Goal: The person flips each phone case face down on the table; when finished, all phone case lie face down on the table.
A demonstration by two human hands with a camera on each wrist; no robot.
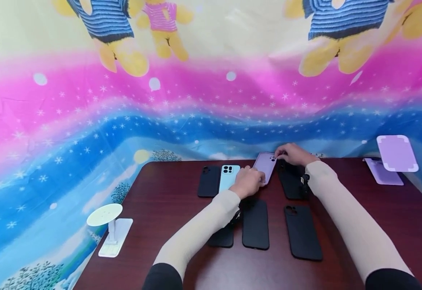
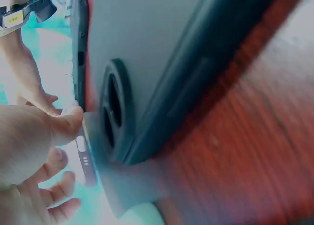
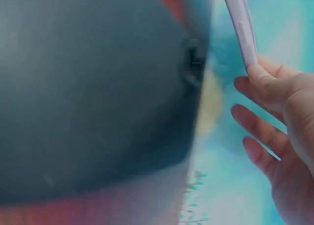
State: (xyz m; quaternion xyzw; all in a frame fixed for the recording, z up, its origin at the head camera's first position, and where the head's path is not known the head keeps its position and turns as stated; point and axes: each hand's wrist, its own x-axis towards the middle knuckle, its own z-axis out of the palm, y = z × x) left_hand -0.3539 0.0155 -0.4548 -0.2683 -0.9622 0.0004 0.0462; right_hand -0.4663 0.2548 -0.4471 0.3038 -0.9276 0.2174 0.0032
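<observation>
A lilac phone case (image 1: 265, 162) stands slightly raised at the back of the table, its camera cutouts at the upper right. My left hand (image 1: 248, 182) pinches its lower end; in the left wrist view the thumb lies by the end (image 2: 86, 163) with port and speaker holes. At the opposite end my right hand (image 1: 293, 154) grips a corner, and the right wrist view shows thumb and forefinger pinching the case's edge (image 3: 240, 26). A light blue phone case (image 1: 227, 177) lies just left of the left hand. Under the right wrist is a black phone case (image 1: 291, 186).
Another black case (image 1: 208, 182) lies at the back left. Nearer me are several black cases, one (image 1: 255, 225) in the middle and one (image 1: 303, 233) to the right. A white stand (image 1: 114, 237) is at the left edge, a lilac stand (image 1: 397, 153) at the back right. A printed cloth hangs behind.
</observation>
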